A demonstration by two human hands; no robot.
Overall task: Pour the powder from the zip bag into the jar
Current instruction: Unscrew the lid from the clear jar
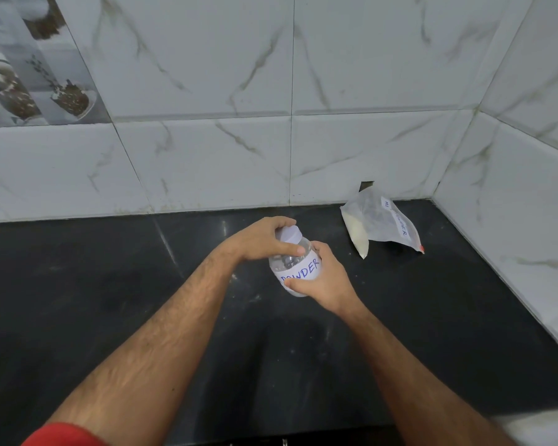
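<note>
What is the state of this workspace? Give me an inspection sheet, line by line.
Surface: dark stone counter, faint pale smears.
Job's things: clear jar labelled POWDER, held tilted above the counter, white lid on; it looks empty. Zip bag with white powder lies near the back right corner, untouched.
Clutter: nothing seen.
Grippers: left hand grips the lid from above; right hand holds the jar's lower body.
Cables: nothing seen.
Surroundings: white marbled wall tiles behind and at right; a printed tile at far left; small gap in the wall behind the bag.
</note>
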